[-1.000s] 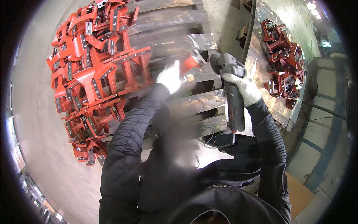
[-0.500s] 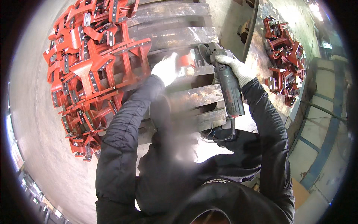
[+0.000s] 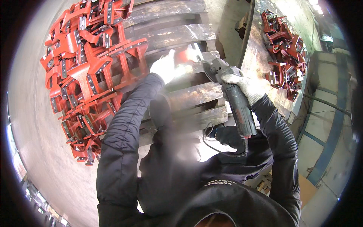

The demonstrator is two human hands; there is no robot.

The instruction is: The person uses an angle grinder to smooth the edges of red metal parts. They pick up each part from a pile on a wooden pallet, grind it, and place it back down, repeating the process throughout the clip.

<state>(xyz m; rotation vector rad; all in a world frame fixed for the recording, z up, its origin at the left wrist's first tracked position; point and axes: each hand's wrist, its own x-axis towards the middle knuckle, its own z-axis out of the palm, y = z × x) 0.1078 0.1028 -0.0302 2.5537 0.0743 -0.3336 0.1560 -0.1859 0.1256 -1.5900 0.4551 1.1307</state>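
My right hand (image 3: 244,85), in a white glove, grips a dark angle grinder (image 3: 240,109) around its front body. The grinder's disc (image 3: 209,72) is at its upper left end, apart from a red metal bracket (image 3: 184,56) on the wooden pallet. At the bracket's left side is my white-gloved left hand (image 3: 163,67), seemingly closed on it; bright glare washes out the fingers. A bare metal end of the bracket points up and to the right. The cord hangs in a loop from the grinder's rear.
Many similar red brackets (image 3: 89,72) are heaped on the pallet's left side (image 3: 172,38). Another pile of red brackets (image 3: 285,53) lies on a worn surface (image 3: 252,56) at the right. My knees and dark clothing fill the near side. A haze blurs the middle.
The grinder has moved down and to the right, away from the bracket, in my right hand. The bracket is tilted slightly differently beside my left hand. The whole view has shifted slightly.
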